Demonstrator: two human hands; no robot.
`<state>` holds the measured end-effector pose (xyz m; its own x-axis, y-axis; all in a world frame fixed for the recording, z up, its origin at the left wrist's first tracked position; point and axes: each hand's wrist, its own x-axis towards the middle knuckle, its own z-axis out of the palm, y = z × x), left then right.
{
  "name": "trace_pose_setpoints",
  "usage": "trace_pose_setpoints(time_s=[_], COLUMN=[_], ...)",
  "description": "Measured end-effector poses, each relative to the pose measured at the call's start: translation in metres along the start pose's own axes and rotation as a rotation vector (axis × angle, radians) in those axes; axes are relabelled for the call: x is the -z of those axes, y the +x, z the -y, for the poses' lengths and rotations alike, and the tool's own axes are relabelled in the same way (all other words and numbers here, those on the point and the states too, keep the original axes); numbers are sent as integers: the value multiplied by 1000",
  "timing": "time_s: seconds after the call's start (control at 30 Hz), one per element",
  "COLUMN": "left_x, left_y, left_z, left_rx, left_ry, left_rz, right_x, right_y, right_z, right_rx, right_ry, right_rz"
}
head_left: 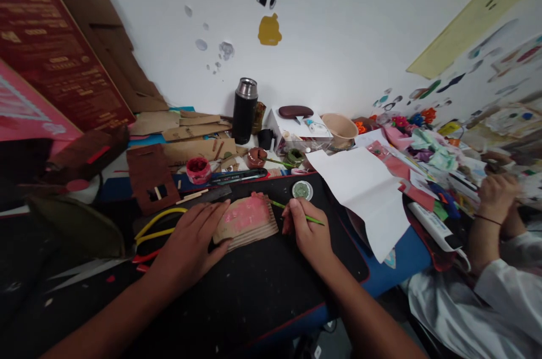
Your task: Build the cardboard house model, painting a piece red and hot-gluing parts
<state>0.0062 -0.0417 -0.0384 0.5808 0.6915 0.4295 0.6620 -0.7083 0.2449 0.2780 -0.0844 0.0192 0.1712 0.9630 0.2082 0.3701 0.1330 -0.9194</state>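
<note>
A piece of corrugated cardboard lies on the black mat, its upper side partly covered with pink paint and bare ridges along the lower edge. My left hand holds it at its left end, fingers along the top and thumb at the lower edge. Pinched in my right hand is a thin paintbrush with a green handle; its tip is at the cardboard's upper right edge. Just above that hand sits a small round dish of green paint. Yellow-and-red-handled scissors lie beside my left hand.
Behind the mat stand a pink paint jar, a brown jar, a green jar and a black flask. White paper overhangs the right side. Another person's hand is at far right.
</note>
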Motion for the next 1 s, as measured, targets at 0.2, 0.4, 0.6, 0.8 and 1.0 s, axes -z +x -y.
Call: trace_pose_setpoints(time_s=[0.2,0.4,0.6,0.8,1.0], left_x=[-1,0,0,-1,1], left_y=[0,0,0,0,1], left_z=[0,-1,-1,0,-1], left_rx=[10,27,37,15,35], left_ry=[-3,-23,-48,-14,-44], left_rz=[-11,5,1,5,8], right_x=[-1,3,8,1,-11], right_y=[-1,1,2,-2,-7], right_z=[0,-3,-5,-4,5], right_rx=[-31,-20,-34,-24,30], right_ry=[55,1,-16,6,-6], right_rz=[-31,-44,-83,-30,107])
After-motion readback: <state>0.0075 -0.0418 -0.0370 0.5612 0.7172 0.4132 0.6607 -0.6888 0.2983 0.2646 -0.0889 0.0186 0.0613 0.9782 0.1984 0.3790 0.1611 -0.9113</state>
